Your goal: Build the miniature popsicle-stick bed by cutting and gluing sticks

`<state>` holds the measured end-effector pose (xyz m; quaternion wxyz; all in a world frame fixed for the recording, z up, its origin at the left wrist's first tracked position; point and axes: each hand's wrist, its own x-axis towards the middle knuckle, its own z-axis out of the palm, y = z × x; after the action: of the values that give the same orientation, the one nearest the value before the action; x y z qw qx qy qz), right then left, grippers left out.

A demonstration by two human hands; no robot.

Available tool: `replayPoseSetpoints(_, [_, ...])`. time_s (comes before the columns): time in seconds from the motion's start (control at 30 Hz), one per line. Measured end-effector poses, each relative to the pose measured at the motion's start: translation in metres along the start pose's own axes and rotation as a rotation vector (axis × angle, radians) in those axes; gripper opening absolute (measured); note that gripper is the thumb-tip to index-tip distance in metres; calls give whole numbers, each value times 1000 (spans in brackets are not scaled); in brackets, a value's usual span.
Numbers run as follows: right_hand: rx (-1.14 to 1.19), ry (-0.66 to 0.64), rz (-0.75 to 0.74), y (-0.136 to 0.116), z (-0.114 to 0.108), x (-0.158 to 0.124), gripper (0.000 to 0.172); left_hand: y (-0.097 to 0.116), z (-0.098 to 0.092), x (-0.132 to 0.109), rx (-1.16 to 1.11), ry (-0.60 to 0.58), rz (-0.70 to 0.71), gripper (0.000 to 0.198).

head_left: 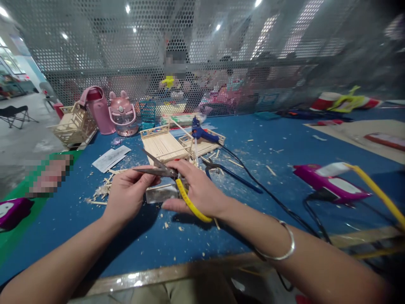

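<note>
My right hand (pixel 202 192) grips a pair of scissors (pixel 160 170) with a yellow handle, blades apart and pointing left. The fingers of my left hand (pixel 126 194) are pinched together by the blades; what they hold, if anything, is too small or hidden to name. Between my hands a greyish, shiny block (pixel 162 194) shows in part below the scissors. Just beyond stands a small model of pale wooden sticks (pixel 164 145). A blue glue gun (pixel 204 133) rests upright behind it, and blue-handled pliers (pixel 237 177) lie to the right of my right hand.
Wood scraps (pixel 103 190) and papers (pixel 111 158) lie on the blue table (pixel 152 249). A pink bottle (pixel 100 110), a pink jug (pixel 123 118) and another stick model (pixel 74 122) stand back left. At right are a purple device (pixel 332 181), cables and a yellow strap. A perforated screen (pixel 126 50) rises behind.
</note>
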<state>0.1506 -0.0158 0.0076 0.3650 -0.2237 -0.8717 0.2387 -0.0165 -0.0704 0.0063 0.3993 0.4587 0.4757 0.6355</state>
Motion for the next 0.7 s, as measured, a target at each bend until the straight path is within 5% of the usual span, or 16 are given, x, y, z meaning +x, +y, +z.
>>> replayPoseSetpoints(0.33, [-133, -1, -51, 1, 1, 0, 68, -2, -7, 3, 195, -3, 133, 11])
replayPoseSetpoints(0.7, [-181, 7, -83, 2, 2, 0, 71, 2, -1, -4, 116, 14, 128, 21])
